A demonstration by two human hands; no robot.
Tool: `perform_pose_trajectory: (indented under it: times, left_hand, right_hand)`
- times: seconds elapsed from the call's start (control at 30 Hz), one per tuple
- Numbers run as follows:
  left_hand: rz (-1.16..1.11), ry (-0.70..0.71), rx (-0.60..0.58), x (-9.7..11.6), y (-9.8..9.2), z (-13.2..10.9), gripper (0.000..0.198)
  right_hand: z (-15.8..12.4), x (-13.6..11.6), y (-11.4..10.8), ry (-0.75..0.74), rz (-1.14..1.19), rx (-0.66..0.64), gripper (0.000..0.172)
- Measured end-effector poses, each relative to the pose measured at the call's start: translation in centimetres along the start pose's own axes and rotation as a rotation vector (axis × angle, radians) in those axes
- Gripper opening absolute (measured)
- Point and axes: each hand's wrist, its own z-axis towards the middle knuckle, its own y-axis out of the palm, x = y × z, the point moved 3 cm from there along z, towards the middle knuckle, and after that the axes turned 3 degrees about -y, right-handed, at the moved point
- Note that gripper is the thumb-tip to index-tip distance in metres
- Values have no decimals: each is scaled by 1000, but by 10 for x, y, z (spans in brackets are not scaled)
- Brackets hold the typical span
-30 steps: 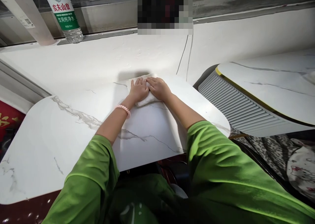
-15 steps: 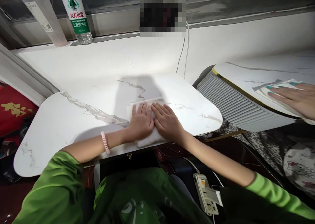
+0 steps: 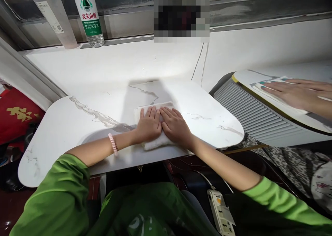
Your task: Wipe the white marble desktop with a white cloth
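Note:
A white folded cloth (image 3: 158, 142) lies on a white marble-patterned tabletop (image 3: 62, 132). Pressed flat on its left part is my left hand (image 3: 148, 125), fingers stretched forward and slightly apart. Beside it, my right hand (image 3: 176, 128) rests flat on the same cloth, with its fingers pointing forward and to the left. The two hands touch or nearly touch in the middle. They cover much of the cloth; its front edge and part of its back edge show. Neither hand is wrapped round anything.
A water bottle (image 3: 89, 19) and a translucent tube (image 3: 55, 21) stand on the window ledge. At right, another person's hands (image 3: 295, 92) lie on a cloth on a ribbed-sided table (image 3: 246, 106). A power strip (image 3: 220, 211) is below the table's front edge. Cables (image 3: 204, 64) hang behind.
The view has shifted slightly. My hands and the cloth have slid a little to the left on the tabletop. The other person's hands have moved left across their table.

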Motion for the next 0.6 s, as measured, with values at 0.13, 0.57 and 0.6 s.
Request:
perform_pose_trajectory:
  times: [0.13, 0.57, 0.6]
  left_hand:
    - [5, -42, 3, -39, -4, 49, 55]
    - [1, -121, 60, -116, -10, 141, 52]
    - [3, -121, 61, -116, -10, 142, 52]
  right_hand:
    - [63, 14, 17, 14, 22, -29, 55]
    - [186, 49, 56, 54, 131, -56, 56]
    - [187, 50, 57, 53, 129, -54, 56]
